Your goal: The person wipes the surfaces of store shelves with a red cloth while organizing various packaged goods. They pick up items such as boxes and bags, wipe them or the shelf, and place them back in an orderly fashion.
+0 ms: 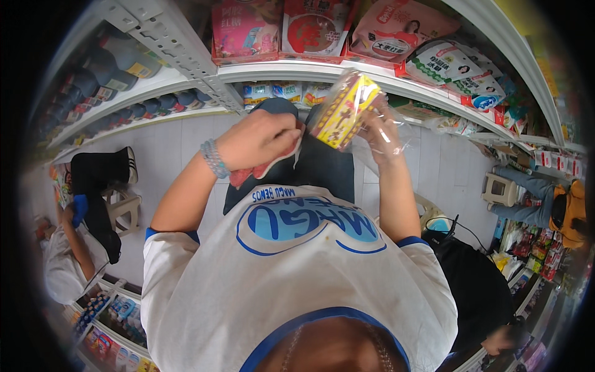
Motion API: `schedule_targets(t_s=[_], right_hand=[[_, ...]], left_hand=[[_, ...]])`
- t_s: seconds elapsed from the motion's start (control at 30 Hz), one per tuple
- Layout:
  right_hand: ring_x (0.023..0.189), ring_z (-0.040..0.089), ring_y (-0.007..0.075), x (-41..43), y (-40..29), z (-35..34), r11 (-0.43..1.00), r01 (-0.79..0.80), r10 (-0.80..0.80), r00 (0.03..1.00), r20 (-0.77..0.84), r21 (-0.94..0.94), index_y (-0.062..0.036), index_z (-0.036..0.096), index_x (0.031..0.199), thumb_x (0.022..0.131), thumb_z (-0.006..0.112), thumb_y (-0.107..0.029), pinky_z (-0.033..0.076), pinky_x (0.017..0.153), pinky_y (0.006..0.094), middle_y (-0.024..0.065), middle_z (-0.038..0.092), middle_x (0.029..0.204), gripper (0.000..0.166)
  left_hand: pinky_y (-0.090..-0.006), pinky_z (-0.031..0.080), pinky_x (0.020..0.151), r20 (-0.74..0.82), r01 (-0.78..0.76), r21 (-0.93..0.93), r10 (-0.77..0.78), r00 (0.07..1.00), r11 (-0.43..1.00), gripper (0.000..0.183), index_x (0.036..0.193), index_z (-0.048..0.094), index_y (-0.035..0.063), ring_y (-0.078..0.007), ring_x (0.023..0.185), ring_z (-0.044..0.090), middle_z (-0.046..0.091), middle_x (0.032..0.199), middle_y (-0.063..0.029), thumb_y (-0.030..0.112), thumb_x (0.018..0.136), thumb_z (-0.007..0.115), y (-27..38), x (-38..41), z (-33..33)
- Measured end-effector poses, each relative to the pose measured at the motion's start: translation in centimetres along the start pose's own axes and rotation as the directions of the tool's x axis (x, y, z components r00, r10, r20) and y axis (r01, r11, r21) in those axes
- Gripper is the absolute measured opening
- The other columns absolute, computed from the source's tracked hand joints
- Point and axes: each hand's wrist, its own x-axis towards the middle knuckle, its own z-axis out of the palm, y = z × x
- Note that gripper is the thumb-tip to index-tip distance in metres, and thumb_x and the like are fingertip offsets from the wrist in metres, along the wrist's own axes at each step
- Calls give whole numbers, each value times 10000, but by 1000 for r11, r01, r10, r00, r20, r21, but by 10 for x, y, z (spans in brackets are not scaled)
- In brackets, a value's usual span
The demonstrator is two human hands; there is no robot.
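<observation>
My left hand (262,139), with a beaded bracelet at the wrist, is closed around a red-and-white cloth (267,168) above my lap. Part of the cloth hangs out below the fingers. In my right hand (381,130) is a yellow-and-brown printed packet (346,111) in clear plastic wrap, tilted and raised before the shelf. Some loose clear film (395,139) lies over that hand and wrist. The packet hides some of the right fingers.
Ahead stands a white metal shelf (288,69) with bagged goods (316,32) above and packets (286,93) below. Dark bottles (111,69) line the left shelves. A seated person (74,260) is at left, another person (562,209) by a stool (499,189) at right, and someone in black (469,279) close behind.
</observation>
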Motion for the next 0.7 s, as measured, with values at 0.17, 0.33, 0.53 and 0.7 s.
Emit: schedule_targets(t_s=[0.17, 0.33, 0.53, 0.7], right_hand=[[1028, 554, 204, -1, 5, -11, 972, -27, -10, 987, 158, 231, -63, 354, 1282, 772, 585, -95, 474, 846, 340, 82, 533, 1135, 561], [1049, 542, 221, -6, 13, 3, 920, -108, 0, 962, 274, 376, -66, 348, 1298, 756, 596, -89, 464, 863, 358, 91, 529, 1152, 596], [1014, 575, 242, -3, 16, -1, 924, -19, -84, 964, 251, 383, -12, 424, 1230, 748, 641, -338, 503, 833, 364, 137, 545, 1157, 621], [1015, 567, 227, -4, 15, -7, 929, -107, -29, 933, 358, 354, -5, 401, 1240, 784, 603, -223, 485, 846, 363, 127, 541, 1144, 544]], left_hand=[[-256, 400, 502, -17, 125, -210, -131, 991, 970, 266, 796, 542, 0, -77, 541, 446, 519, 594, -27, 245, 895, 505, -19, 5, 2], [-217, 336, 418, 251, 281, -498, -174, 952, 821, 353, 737, 519, 12, -59, 456, 404, 517, 600, -9, 310, 920, 467, -14, 20, 9], [-189, 303, 381, 383, 374, -610, -153, 911, 699, 368, 692, 484, 43, -31, 427, 366, 486, 569, 10, 322, 929, 447, 4, 17, 2], [-189, 305, 386, 344, 318, -580, -128, 930, 750, 373, 684, 481, 45, -27, 432, 369, 476, 554, 16, 321, 931, 444, 3, 11, 3]])
